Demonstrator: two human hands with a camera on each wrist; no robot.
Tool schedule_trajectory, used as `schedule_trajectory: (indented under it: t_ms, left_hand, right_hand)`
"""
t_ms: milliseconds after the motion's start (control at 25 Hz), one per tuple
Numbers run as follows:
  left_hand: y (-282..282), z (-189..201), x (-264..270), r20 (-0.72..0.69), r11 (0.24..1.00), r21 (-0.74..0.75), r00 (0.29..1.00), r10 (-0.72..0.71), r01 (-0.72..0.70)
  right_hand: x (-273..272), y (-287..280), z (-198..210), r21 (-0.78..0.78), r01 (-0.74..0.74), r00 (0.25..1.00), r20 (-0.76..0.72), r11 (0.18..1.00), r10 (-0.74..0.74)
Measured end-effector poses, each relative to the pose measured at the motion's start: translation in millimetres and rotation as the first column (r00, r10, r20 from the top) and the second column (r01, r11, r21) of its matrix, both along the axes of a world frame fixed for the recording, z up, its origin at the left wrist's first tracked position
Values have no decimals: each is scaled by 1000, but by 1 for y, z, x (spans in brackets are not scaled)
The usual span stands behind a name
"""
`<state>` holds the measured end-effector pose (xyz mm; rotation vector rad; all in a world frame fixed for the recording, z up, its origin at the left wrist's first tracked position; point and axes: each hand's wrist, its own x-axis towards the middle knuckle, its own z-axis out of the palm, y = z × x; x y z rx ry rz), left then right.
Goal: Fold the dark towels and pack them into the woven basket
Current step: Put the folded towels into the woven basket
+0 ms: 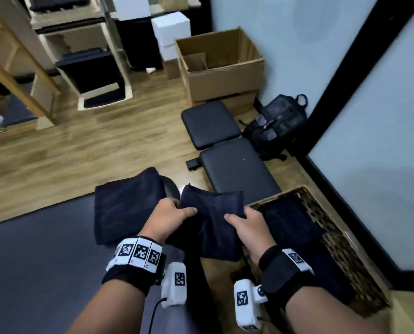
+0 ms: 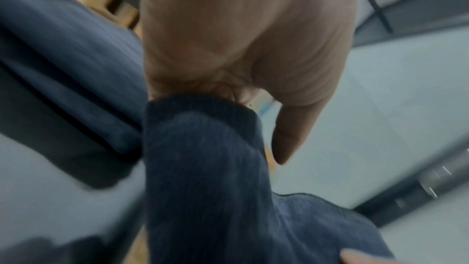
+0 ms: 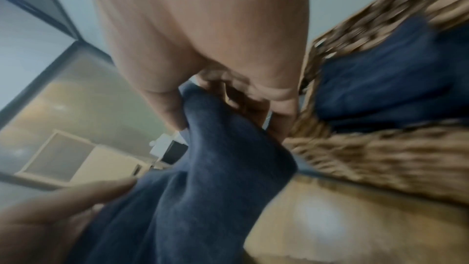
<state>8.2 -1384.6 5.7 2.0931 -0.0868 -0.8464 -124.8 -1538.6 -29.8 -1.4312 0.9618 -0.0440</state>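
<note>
No legible text, brand or number is visible. The wrist bands (image 1: pixel 138 253) and white camera housings (image 1: pixel 245 301) carry only black-and-white square marker patterns.

A black padded workout bench (image 1: pixel 227 150) lies on the wood-look plank floor (image 1: pixel 80 150) at the centre. At its two o'clock, a black mesh backpack (image 1: pixel 277 124) leans against the pale wall (image 1: pixel 285 32). At twelve o'clock stands an open brown cardboard box (image 1: pixel 221 66), with stacked white boxes (image 1: pixel 171 32) just beside it at eleven. Light wooden shelving (image 1: pixel 90 61) fills the ten o'clock corner.
</note>
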Motion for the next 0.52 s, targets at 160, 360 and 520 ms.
schedule_trajectory:
  t_ms: [160,360,520]
  left_hand:
    - [-111,-33,-30,5,915,110,920,-391,389]
    - [-239,-95,-56,15,676,340,715,-699,653]
    - [-305,-133,-70,24,606,424,660,-751,673]
  right_hand:
    - [-75,-70,-52,-6,182,975,-131,983,-181]
    - [-129,-129,-109,204,440,881,-284,874,-378]
    - [-139,-166,-137,288,587,806,-296,757,-512]
